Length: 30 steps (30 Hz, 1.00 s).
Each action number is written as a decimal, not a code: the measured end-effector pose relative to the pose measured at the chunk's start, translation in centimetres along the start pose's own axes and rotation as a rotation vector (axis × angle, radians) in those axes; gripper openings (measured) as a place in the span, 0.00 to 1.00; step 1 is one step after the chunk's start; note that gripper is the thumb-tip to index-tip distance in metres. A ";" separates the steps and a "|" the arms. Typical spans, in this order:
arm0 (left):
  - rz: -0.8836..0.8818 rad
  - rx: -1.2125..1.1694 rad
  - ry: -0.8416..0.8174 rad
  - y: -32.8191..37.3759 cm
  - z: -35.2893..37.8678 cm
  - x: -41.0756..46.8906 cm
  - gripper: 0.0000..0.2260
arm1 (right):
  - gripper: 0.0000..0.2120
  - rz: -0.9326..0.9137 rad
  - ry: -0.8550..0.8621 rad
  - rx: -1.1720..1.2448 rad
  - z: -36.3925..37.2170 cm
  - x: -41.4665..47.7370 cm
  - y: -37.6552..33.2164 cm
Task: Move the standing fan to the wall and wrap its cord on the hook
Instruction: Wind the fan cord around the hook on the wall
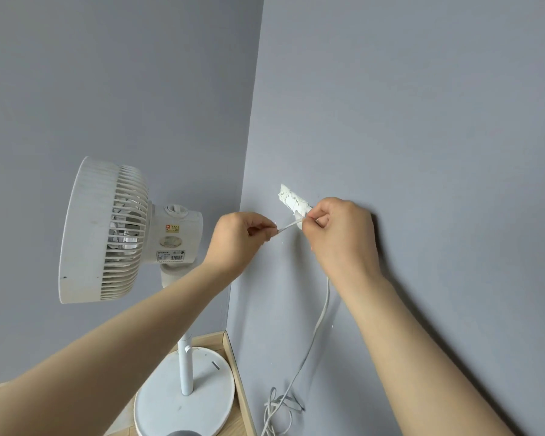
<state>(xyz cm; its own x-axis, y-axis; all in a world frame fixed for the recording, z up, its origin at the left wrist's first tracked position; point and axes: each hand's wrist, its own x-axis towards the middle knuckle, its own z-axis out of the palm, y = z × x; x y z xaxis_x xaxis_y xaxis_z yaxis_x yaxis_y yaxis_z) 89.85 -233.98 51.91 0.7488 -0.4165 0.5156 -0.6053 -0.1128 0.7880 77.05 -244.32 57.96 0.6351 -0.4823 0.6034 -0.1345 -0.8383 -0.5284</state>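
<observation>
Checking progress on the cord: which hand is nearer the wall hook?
Right. The right hand is at the hook, partly covering it; the left hand pinches the cord further left, toward the fan.

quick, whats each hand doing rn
Left hand: closed, pinching the thin white fan cord.
Right hand: closed on the same cord at the white wall hook.

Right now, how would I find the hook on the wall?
Start at the white fan in the corner, then look along the grey wall to its right. The hook is the small white patch above the right hand, the only white mark on that wall.
</observation>
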 end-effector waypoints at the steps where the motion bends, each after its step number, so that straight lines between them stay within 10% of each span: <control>1: -0.010 -0.009 0.021 -0.1 0.1 0.4 0.05 | 0.04 -0.011 0.000 -0.028 0.0 0.5 -0.2; 30: -0.051 -0.208 0.023 -2.0 5.5 0.3 0.04 | 0.08 0.050 0.104 -0.218 -1.7 -2.7 0.4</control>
<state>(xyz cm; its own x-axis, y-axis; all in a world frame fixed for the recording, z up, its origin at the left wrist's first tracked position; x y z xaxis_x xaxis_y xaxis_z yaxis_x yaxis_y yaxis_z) 89.79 -238.82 48.68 0.7844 -0.3940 0.4791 -0.4997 0.0562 0.8644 74.00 -243.79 57.06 0.5435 -0.5386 0.6438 -0.3321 -0.8424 -0.4244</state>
